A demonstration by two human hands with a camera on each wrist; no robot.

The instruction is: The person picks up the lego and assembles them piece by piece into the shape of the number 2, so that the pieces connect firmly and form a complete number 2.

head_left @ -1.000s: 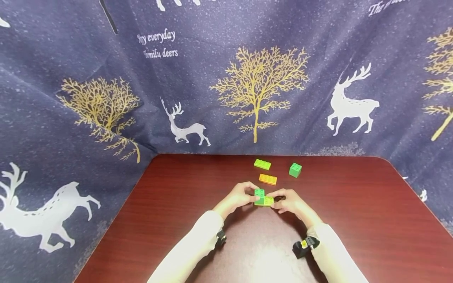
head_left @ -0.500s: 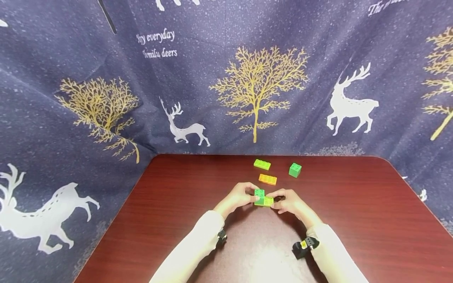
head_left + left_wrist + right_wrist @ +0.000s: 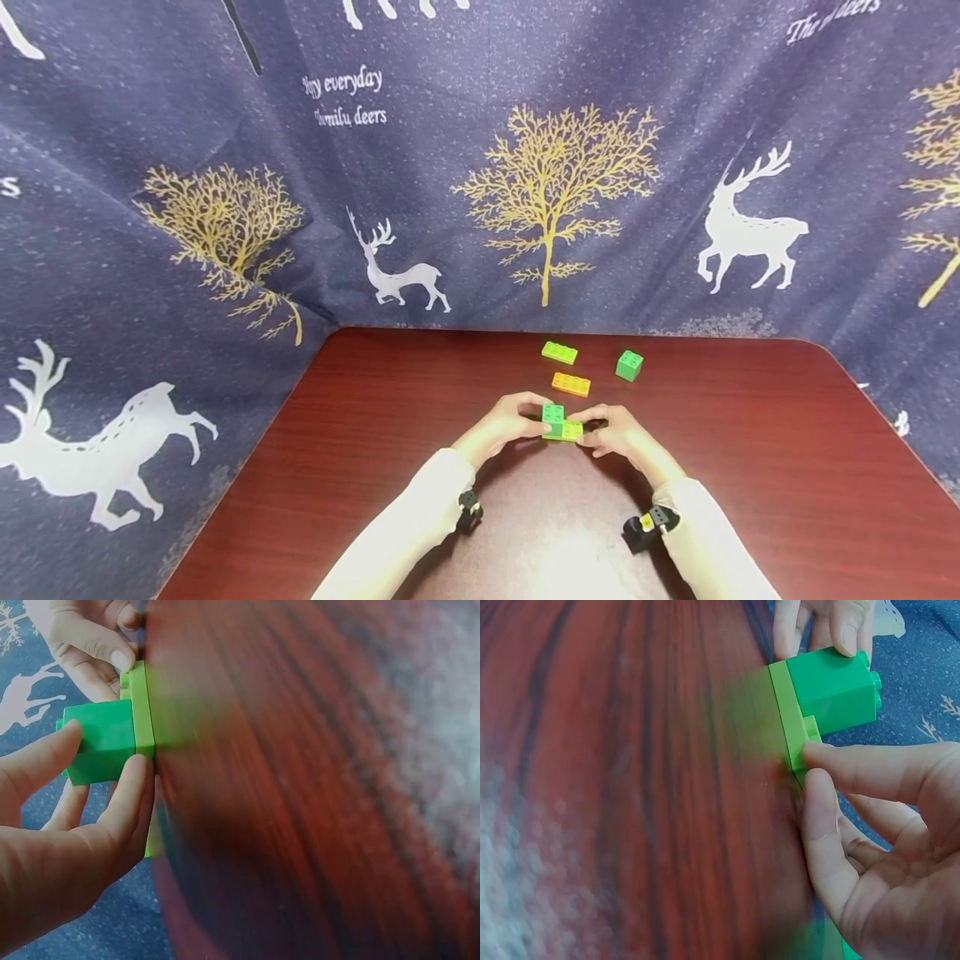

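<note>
A green toy building block (image 3: pixel 552 419) sits on the left part of a flat lime-green brick (image 3: pixel 572 431) on the table. My left hand (image 3: pixel 510 423) grips the green block; in the left wrist view its thumb presses the studded top of the block (image 3: pixel 105 739). At the opposite end, my right hand (image 3: pixel 621 433) pinches the lime brick between thumb and forefinger. The right wrist view has the block (image 3: pixel 832 686) seated against the lime brick (image 3: pixel 784 697), with a stud showing beside my fingers.
Beyond my hands lie a flat orange brick (image 3: pixel 572 384), another flat lime brick (image 3: pixel 559 352) and a second green block (image 3: pixel 629 365). The dark red table (image 3: pixel 405 375) ends at a blue cloth (image 3: pixel 420 167) printed with deer and trees.
The head view has shifted slightly, so everything appears a little lower and to the right. Both hands keep their hold on the joined bricks, with no clear movement.
</note>
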